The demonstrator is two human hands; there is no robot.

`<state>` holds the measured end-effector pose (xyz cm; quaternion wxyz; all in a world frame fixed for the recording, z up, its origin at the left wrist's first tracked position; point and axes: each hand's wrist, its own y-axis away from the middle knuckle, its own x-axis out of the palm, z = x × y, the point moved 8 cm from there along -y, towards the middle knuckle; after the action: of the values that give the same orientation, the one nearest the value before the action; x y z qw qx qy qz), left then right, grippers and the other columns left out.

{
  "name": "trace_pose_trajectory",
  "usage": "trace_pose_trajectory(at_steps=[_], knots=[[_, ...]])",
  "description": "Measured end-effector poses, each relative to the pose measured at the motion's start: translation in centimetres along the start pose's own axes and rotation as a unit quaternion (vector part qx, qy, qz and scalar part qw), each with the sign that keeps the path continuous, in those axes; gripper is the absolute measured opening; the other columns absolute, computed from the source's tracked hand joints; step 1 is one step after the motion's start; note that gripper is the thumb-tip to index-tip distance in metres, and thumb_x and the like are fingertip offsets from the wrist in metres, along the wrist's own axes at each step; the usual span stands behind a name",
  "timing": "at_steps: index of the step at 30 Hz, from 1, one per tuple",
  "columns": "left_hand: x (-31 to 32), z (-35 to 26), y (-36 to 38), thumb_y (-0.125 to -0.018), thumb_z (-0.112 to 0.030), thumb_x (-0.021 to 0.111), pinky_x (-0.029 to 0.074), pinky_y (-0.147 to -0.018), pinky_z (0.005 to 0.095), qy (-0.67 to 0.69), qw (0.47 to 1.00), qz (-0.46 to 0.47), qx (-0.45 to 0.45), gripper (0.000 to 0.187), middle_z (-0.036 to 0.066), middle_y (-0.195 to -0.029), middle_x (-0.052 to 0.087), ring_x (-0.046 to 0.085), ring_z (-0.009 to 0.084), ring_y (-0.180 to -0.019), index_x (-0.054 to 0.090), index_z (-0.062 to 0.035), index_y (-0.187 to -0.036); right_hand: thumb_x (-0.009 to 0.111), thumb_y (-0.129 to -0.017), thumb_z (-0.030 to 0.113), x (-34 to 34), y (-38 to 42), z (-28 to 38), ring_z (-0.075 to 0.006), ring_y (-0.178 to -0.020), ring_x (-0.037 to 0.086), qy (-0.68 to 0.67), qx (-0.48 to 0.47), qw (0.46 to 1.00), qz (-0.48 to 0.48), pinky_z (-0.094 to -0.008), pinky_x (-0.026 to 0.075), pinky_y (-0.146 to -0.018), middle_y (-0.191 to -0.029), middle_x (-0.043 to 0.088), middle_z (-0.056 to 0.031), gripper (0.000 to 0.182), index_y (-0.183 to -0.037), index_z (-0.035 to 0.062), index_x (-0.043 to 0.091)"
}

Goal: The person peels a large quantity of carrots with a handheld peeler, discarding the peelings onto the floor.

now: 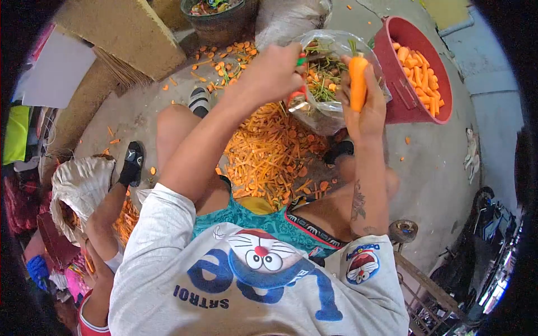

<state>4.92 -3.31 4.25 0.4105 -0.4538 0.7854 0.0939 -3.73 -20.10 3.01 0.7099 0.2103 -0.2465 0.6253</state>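
My right hand [367,106] grips a carrot [357,81], held upright with a short green stem at its top. To its left, my left hand [274,73] is closed around a small tool [301,59] with green and red parts; its exact kind is hard to make out. Both hands are over a clear plastic bag [305,115] holding carrots and green stems [324,75]. Under my left forearm, a heap of carrot peelings and slices [263,154] covers the floor between my legs.
A red tub [389,103] of peeled carrots [417,75] stands at the right. At the back are a dark bucket [216,22] and a whitish sack [288,22]. Another person's leg [103,218] and an open sack [81,187] are at the left. A cat [471,151] lies far right.
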Motion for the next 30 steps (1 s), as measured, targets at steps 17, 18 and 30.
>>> trace_pose_trajectory(at_steps=[17,18,30], knots=[[2.8,0.0,0.1,-0.077,-0.012,0.063,0.055,-0.081,0.0523,-0.052,0.99,0.129,0.0,0.029,0.036,-0.088,0.065,0.067,0.0489,-0.088,0.063,0.0114,-0.095,0.075,-0.095,0.026,1.1,2.2,2.1,-0.0066,-0.071,0.059,0.373,-0.207,0.903,0.053,-0.0222,0.047,-0.064,-0.083,0.069,-0.0012,0.031,-0.097,-0.0047,0.074],[2.3,0.3,0.1,-0.077,-0.013,0.063,0.055,-0.081,0.0519,-0.053,0.991,0.12,-0.011,0.028,0.035,-0.089,0.066,0.068,0.0481,-0.089,0.064,0.0112,-0.093,0.075,-0.095,0.026,1.5,1.4,2.5,-0.0066,-0.071,0.059,0.377,-0.209,0.9,0.065,-0.0222,0.047,-0.064,-0.083,0.069,-0.0012,0.031,-0.097,-0.0047,0.074],[-1.4,3.2,-0.6,-0.082,-0.018,0.064,0.055,-0.082,0.0533,-0.063,0.996,0.058,-0.015,0.03,0.032,-0.091,0.068,0.068,0.0482,-0.09,0.066,0.0055,-0.101,0.066,-0.099,0.033,-11.8,-6.1,3.9,-0.0129,-0.082,0.062,0.204,-0.012,0.967,-0.15,-0.0291,0.051,-0.069,-0.108,0.072,-0.009,0.041,-0.126,0.0019,0.066]])
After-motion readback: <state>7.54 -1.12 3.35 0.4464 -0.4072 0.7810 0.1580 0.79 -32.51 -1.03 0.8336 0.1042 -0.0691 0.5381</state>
